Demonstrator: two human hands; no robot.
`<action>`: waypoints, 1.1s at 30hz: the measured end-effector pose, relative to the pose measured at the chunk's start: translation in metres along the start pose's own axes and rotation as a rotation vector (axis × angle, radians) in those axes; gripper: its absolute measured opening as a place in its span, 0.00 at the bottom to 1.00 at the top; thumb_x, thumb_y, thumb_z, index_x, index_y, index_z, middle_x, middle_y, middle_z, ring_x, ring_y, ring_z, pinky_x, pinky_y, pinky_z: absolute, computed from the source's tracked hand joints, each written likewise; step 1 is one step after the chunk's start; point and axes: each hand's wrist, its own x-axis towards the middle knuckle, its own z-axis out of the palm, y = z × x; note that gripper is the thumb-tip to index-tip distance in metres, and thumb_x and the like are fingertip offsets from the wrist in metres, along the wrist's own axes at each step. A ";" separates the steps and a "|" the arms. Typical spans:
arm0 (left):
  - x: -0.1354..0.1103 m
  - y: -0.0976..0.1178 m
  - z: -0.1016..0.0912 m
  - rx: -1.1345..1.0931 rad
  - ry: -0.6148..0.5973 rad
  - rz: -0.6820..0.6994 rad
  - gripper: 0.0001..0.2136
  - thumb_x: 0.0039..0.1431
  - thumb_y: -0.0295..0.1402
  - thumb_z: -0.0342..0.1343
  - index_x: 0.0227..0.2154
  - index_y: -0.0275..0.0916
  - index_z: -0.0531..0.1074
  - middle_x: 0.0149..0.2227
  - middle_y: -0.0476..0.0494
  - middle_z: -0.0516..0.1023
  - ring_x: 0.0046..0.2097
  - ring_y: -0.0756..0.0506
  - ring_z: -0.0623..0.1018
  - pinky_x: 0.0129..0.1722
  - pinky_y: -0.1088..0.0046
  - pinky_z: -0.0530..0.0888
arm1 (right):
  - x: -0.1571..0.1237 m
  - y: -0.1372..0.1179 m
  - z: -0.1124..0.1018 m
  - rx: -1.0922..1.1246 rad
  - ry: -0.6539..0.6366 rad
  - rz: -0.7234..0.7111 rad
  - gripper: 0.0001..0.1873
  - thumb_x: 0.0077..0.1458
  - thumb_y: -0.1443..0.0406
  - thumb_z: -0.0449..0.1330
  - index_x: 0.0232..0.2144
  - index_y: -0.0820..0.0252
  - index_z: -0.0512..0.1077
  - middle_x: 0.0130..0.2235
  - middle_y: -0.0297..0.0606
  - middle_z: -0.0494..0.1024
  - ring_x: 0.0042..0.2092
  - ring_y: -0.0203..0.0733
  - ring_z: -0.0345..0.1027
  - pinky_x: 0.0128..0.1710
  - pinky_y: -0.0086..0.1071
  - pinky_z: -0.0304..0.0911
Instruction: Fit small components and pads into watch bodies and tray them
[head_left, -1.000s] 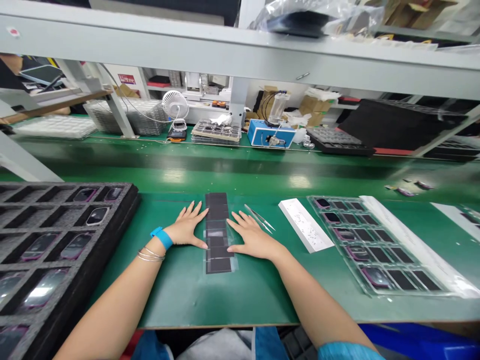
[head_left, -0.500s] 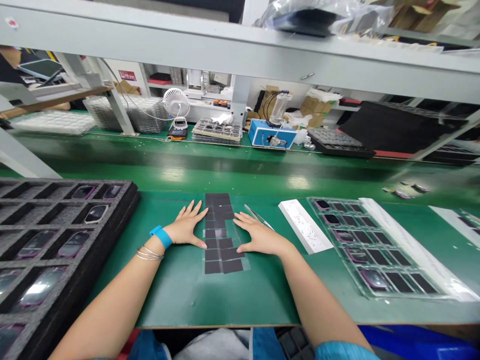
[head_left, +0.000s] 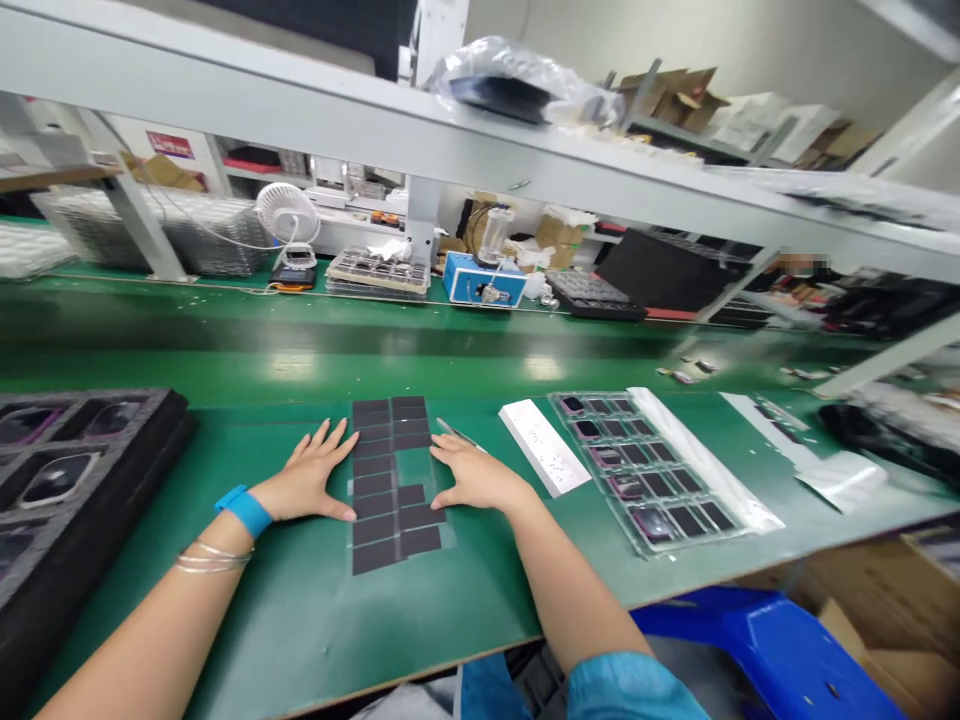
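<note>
Two clear strips of dark square pieces lie side by side on the green bench. My left hand rests flat on the bench just left of them, fingers spread, thumb touching the left strip's edge. My right hand lies flat on the right strip, fingers stretched toward it. A blue wristband and thin bangles sit on my left wrist. Neither hand holds anything.
A black foam tray with devices in its slots fills the left. Tweezers lie just beyond my right hand, then a white strip and a clear tray of dark parts. A blue bin sits below the bench edge.
My right hand slid the top strip to the right, so one stack became two strips side by side. The camera turned right, shifting the foam tray toward the left edge.
</note>
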 end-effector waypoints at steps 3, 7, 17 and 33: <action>0.002 -0.006 0.007 -0.003 0.054 0.019 0.52 0.39 0.59 0.56 0.63 0.38 0.43 0.65 0.33 0.36 0.64 0.30 0.38 0.60 0.48 0.48 | 0.002 -0.002 0.002 -0.050 0.017 -0.046 0.47 0.40 0.53 0.68 0.60 0.66 0.57 0.64 0.49 0.50 0.65 0.53 0.41 0.63 0.42 0.43; 0.010 -0.020 0.021 0.018 0.119 0.029 0.50 0.40 0.59 0.56 0.63 0.38 0.44 0.65 0.34 0.37 0.64 0.29 0.39 0.59 0.46 0.49 | 0.006 -0.005 0.006 -0.081 0.036 -0.066 0.48 0.42 0.50 0.65 0.61 0.63 0.55 0.64 0.43 0.50 0.64 0.59 0.38 0.62 0.45 0.45; 0.011 -0.020 0.027 0.042 0.199 0.016 0.45 0.42 0.51 0.57 0.62 0.40 0.48 0.65 0.40 0.41 0.65 0.32 0.41 0.60 0.48 0.50 | 0.004 -0.010 0.005 -0.084 -0.004 -0.055 0.48 0.45 0.48 0.63 0.62 0.63 0.52 0.65 0.41 0.47 0.65 0.61 0.33 0.62 0.47 0.44; 0.010 -0.014 0.022 0.079 0.208 -0.001 0.43 0.43 0.51 0.53 0.61 0.36 0.53 0.65 0.37 0.43 0.64 0.32 0.42 0.60 0.48 0.50 | 0.008 -0.005 0.010 -0.145 0.017 -0.093 0.48 0.46 0.46 0.61 0.62 0.66 0.52 0.65 0.43 0.48 0.64 0.64 0.37 0.61 0.48 0.44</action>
